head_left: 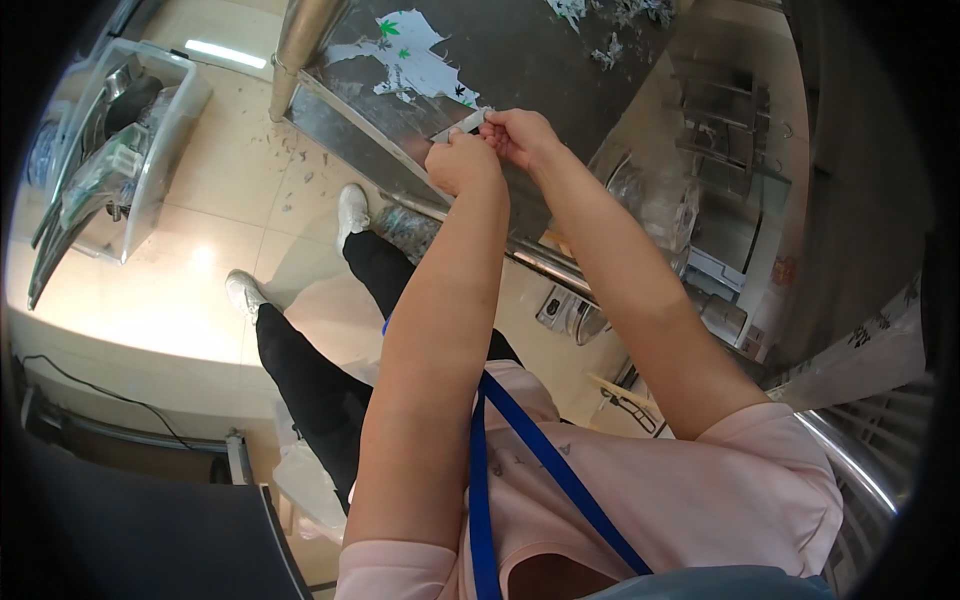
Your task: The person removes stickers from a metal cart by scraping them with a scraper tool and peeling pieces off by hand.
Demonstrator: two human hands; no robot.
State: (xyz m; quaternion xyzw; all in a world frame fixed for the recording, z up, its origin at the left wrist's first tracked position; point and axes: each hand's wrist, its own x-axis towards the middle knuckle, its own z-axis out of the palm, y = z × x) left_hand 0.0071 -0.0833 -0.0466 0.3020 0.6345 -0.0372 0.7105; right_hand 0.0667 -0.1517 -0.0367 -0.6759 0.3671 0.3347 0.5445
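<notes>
My left hand (464,163) and my right hand (519,137) are close together at the near edge of a dark metal panel (560,90). Fingers of both are closed in a pinch around a small white scrap of paper (474,120), partly hidden by the fingers. Just beyond them, a torn white paper sheet with green and black leaf prints (405,55) lies on the panel, its edges ragged. Shredded paper bits (635,12) are scattered farther back on the same surface.
A clear plastic bin (190,100) holding metal parts and bags stands on the tiled floor at left. Metal posts (300,45) and rails (550,262) frame the panel. Plastic-wrapped items (645,205) sit at right. A black cable (110,395) runs along the lower left.
</notes>
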